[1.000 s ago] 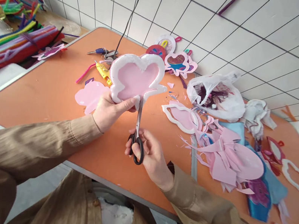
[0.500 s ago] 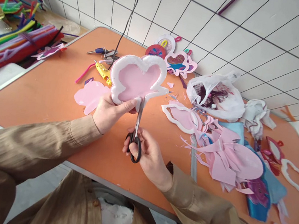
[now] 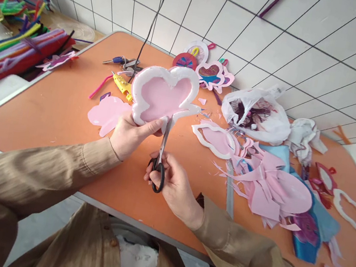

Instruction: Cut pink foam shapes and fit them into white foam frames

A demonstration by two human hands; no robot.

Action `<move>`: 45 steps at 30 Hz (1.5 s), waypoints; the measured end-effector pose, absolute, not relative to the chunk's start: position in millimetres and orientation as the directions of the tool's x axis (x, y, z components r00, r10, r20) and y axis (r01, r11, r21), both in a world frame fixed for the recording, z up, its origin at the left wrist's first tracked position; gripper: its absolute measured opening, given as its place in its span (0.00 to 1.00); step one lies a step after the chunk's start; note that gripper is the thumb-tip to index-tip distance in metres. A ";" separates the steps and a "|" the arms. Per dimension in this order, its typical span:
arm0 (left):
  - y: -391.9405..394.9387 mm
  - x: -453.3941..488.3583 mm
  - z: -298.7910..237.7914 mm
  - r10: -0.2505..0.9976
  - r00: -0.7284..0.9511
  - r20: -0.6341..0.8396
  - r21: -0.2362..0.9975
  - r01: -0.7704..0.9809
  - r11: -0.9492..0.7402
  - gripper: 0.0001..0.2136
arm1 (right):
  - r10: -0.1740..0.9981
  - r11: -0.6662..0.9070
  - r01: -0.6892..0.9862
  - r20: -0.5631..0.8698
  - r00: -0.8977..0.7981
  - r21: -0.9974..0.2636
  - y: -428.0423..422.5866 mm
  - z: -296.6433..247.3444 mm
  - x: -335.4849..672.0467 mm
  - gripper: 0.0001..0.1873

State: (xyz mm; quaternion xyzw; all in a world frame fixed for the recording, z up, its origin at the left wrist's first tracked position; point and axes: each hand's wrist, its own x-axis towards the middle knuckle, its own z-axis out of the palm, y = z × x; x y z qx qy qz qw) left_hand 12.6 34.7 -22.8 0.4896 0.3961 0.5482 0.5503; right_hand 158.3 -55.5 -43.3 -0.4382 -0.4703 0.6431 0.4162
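Note:
My left hand (image 3: 133,135) is closed on a scalloped foam cutout (image 3: 165,97), pink in the middle with a thick white border and a pointed tip at its right. The thumb presses on the lower edge. My right hand (image 3: 174,183) holds black-handled scissors (image 3: 159,169), its fingers in the loops. The blades point up and meet the lower edge of the cutout, just right of my left thumb. Behind my left hand, a pink scalloped piece (image 3: 108,112) lies on the orange table (image 3: 52,126).
A yellow glue gun (image 3: 122,87) and keys (image 3: 120,61) lie behind the cutout. Pink scraps (image 3: 269,180), a white foam outline (image 3: 212,150) and a plastic bag (image 3: 258,115) cover the right side. Bundled pipe cleaners (image 3: 17,54) lie at left. Finished-looking ornaments (image 3: 210,73) lean by the tiled wall.
The scissor handles have shifted slightly left with my right hand, while the blades stay at the cutout's lower edge. My left hand and the cutout hold nearly still.

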 end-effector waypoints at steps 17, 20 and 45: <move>33.9 12.3 -24.8 0.991 0.086 0.102 0.977 -0.195 -0.084 0.17 | 0.946 -0.217 -0.129 -0.176 -0.271 -0.968 -55.5 -44.8 157.9 0.25; 33.8 12.3 -24.3 0.990 0.089 0.107 0.978 -0.189 -0.089 0.17 | 0.948 -0.210 -0.124 -0.171 -0.270 -0.970 -55.4 -45.0 157.9 0.24; 34.9 12.2 -27.1 0.989 0.090 0.119 0.970 -0.225 -0.096 0.16 | 0.940 -0.228 -0.118 -0.187 -0.286 -0.966 -56.5 -39.3 158.5 0.16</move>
